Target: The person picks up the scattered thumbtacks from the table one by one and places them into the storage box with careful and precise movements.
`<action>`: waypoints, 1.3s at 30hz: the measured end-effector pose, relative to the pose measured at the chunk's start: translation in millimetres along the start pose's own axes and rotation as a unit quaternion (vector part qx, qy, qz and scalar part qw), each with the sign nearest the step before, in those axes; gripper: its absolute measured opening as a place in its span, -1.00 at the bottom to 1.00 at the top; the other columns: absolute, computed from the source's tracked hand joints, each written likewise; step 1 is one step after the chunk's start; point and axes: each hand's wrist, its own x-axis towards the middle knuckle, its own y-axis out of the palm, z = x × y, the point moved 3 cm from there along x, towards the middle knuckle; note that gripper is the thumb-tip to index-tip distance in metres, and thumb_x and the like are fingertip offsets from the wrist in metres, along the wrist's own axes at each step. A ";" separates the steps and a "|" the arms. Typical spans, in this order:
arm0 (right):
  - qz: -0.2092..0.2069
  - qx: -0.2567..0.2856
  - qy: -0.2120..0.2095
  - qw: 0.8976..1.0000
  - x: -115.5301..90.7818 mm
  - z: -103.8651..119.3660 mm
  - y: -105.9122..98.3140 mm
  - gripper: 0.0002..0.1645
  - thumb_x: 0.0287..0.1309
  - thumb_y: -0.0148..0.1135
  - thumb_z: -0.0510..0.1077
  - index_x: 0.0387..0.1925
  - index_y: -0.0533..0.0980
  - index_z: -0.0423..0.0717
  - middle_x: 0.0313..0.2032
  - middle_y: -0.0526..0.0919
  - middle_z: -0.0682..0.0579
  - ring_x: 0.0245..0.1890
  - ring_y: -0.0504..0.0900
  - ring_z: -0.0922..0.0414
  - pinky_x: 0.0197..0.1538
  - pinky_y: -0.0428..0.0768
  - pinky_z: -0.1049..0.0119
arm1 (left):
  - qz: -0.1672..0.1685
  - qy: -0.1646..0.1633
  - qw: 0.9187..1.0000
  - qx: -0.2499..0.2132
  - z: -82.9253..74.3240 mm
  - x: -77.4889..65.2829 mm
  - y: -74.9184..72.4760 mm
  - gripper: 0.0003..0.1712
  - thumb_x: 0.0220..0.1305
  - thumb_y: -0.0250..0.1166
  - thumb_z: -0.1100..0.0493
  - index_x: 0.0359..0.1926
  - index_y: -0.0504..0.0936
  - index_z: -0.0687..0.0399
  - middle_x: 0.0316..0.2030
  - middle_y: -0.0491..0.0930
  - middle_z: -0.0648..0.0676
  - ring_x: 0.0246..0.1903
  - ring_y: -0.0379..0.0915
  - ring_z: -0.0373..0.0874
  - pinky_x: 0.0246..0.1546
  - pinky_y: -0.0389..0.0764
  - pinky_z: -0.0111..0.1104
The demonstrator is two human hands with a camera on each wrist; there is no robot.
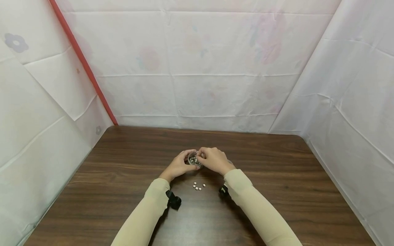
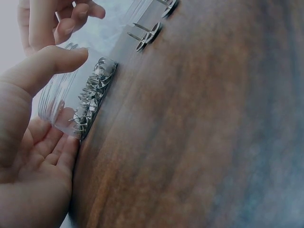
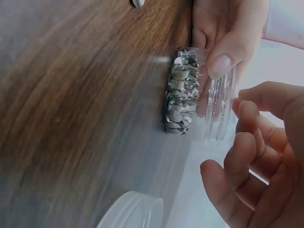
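A small clear jar (image 1: 190, 164) stands on the table with thumbtacks (image 3: 176, 102) heaped along its bottom. My left hand (image 1: 178, 165) grips the jar from the left side, thumb and fingers wrapped around its wall. Over the open mouth is my right hand (image 1: 215, 160), its fingertips (image 3: 242, 95) brought together right at the threaded rim. Whether a tack is pinched between them, I cannot tell. Several loose thumbtacks (image 1: 197, 188) lie on the table in front of the jar; in the left wrist view, loose tacks (image 2: 153, 32) rest with their points up.
A clear round lid (image 3: 130, 211) lies to the right of the jar, partly behind my right wrist in the head view. The dark wooden table (image 1: 123, 191) is bordered by white floral sheets (image 1: 197, 68) at the back and both sides.
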 end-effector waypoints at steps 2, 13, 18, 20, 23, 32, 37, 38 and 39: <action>0.005 0.001 -0.005 1.000 -3.6 0.7 -0.8 -0.85 0.24 0.09 0.07 -0.27 0.56 0.20 -0.58 0.55 0.25 -0.73 0.41 0.27 -0.66 0.41 0.35 | -0.001 0.005 1.000 -0.002 -0.1 0.2 0.1 -0.13 -0.13 0.48 -0.18 0.25 0.31 -0.32 0.23 0.26 -0.09 0.16 0.23 -0.10 0.11 0.39 0.01; 0.046 0.039 -0.035 0.998 -27.1 5.0 -0.1 -0.78 0.23 0.14 0.06 -0.14 0.51 0.10 -0.50 0.59 0.28 -0.64 0.48 0.34 -0.58 0.50 0.36 | 0.004 0.019 1.000 -0.020 0.6 -0.6 0.0 -0.13 -0.10 0.46 -0.17 0.27 0.31 -0.28 0.22 0.28 -0.03 0.14 0.27 -0.11 0.06 0.46 -0.02; 0.024 0.027 -0.056 0.998 -33.4 8.3 -2.9 -0.82 0.23 0.15 0.03 -0.18 0.52 0.09 -0.57 0.56 0.28 -0.71 0.41 0.34 -0.66 0.42 0.40 | 0.005 0.020 1.000 -0.020 -0.1 -0.9 0.0 -0.14 -0.08 0.46 -0.12 0.27 0.31 -0.25 0.22 0.28 -0.01 0.14 0.27 -0.09 0.05 0.46 -0.01; 0.020 0.019 -0.064 0.998 -36.0 9.8 -4.0 -0.86 0.22 0.16 0.02 -0.21 0.53 0.13 -0.59 0.55 0.27 -0.74 0.38 0.33 -0.68 0.38 0.41 | 0.004 0.020 1.000 -0.017 -0.5 -0.7 -0.3 -0.17 -0.06 0.47 -0.08 0.27 0.32 -0.25 0.21 0.29 -0.01 0.14 0.27 -0.10 0.06 0.46 -0.03; 0.024 0.013 -0.070 0.997 -40.2 10.9 -4.2 -0.89 0.20 0.18 0.01 -0.25 0.55 0.15 -0.60 0.56 0.26 -0.73 0.38 0.35 -0.67 0.38 0.41 | 0.001 0.021 1.000 -0.011 -0.7 -0.2 -0.6 -0.18 -0.05 0.47 -0.04 0.26 0.33 -0.23 0.19 0.32 0.00 0.12 0.28 -0.09 0.05 0.46 -0.03; 0.066 0.009 -0.098 0.993 -55.8 13.6 0.3 -0.90 0.14 0.24 -0.04 -0.31 0.56 0.07 -0.58 0.57 0.29 -0.63 0.44 0.40 -0.54 0.48 0.40 | 0.016 0.025 0.999 -0.017 -26.3 -14.1 -4.8 -0.14 -0.01 0.46 0.07 0.31 0.28 0.07 0.26 0.26 0.20 0.19 0.22 0.10 0.13 0.37 0.05; 0.092 0.014 -0.104 0.990 -61.3 13.6 3.9 -0.92 0.09 0.29 -0.07 -0.35 0.56 0.06 -0.63 0.51 0.27 -0.64 0.42 0.38 -0.56 0.45 0.43 | 0.020 0.023 0.999 -0.014 -39.9 -21.0 -6.6 -0.15 0.02 0.44 0.11 0.32 0.27 0.12 0.27 0.24 0.23 0.20 0.20 0.14 0.13 0.37 0.06; 0.097 0.012 -0.105 0.990 -62.1 13.4 5.0 -0.91 0.08 0.30 -0.07 -0.36 0.57 0.06 -0.62 0.52 0.27 -0.64 0.42 0.38 -0.55 0.46 0.44 | 0.020 0.023 0.999 -0.014 -40.7 -21.2 -6.7 -0.16 0.02 0.44 0.11 0.32 0.27 0.12 0.27 0.24 0.24 0.19 0.21 0.14 0.12 0.37 0.06; 0.100 0.012 -0.107 0.989 -62.8 13.5 5.8 -0.91 0.06 0.31 -0.07 -0.37 0.58 0.05 -0.62 0.52 0.26 -0.63 0.42 0.39 -0.54 0.47 0.44 | 0.020 0.023 0.999 -0.014 -41.6 -21.3 -6.8 -0.16 0.02 0.44 0.11 0.32 0.27 0.12 0.27 0.24 0.24 0.20 0.20 0.14 0.12 0.37 0.07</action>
